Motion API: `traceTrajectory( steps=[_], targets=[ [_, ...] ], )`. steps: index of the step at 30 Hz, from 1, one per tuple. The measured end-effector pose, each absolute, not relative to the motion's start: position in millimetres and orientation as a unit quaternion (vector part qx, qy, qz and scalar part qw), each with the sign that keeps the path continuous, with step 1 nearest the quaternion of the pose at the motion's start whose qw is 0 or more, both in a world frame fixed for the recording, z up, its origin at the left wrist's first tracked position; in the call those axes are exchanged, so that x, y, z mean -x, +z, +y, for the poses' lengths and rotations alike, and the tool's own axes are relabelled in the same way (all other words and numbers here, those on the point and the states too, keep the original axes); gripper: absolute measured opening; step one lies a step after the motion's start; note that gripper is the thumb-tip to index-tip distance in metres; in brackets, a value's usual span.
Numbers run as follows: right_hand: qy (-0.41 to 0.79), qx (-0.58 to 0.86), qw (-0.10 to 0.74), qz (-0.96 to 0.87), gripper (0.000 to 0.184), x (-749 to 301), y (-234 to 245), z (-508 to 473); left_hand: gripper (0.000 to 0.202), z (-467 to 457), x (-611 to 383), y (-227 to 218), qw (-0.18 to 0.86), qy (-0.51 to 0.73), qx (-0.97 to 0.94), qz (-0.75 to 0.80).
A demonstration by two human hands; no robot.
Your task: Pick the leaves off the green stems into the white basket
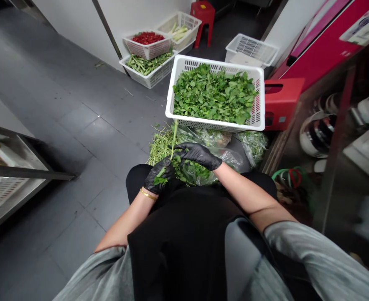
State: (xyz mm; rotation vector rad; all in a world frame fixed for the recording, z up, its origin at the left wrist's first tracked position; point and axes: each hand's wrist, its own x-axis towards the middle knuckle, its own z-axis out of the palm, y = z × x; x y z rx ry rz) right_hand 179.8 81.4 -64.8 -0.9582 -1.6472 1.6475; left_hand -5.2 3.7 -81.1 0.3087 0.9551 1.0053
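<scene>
My left hand [161, 173], in a black glove, is closed around a leafy green herb sprig [174, 136] whose pale stem points up and away; some leaves stick out below the fingers. Beside it, my right hand [198, 154], gloved too, reaches across with its fingertips pinched at leaves on the sprig. Beneath the hands lies an open clear plastic bag [203, 175] of the same greens. A heap of thin bare stems [159, 144] is just past my left hand. Beyond both hands, a white plastic basket [215, 123] is full of loose green leaves.
A red stool [283, 104] stands right of the basket. Farther back are baskets of red chillies [148, 38] and long green beans [148, 63], plus a white crate [251, 50]. Metal shelving [334, 146] runs along my right, and a steel rack [24, 179] is at left.
</scene>
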Motion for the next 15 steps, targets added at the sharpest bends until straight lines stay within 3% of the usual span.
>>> traceTrajectory(
  steps=[3, 6, 11, 15],
  targets=[
    [0.709, 0.296, 0.274, -0.578, 0.046, -171, -68, 67, 0.018, 1, 2, -89, 0.752, 0.462, -0.133, 0.451],
    [0.697, 0.308, 0.280, -0.583, 0.048, -167, -73, 61, 0.010, -3, -3, -89, 0.739, 0.474, -0.177, 0.445],
    [0.613, 0.303, 0.274, -0.676, 0.039, -173, -67, 68, 0.037, -2, 7, -74, 0.702, 0.504, -0.242, 0.440],
    [0.571, 0.261, 0.224, -0.745, 0.020, -171, -56, 72, 0.031, 8, 10, -64, 0.646, 0.488, -0.341, 0.478]
  ],
)
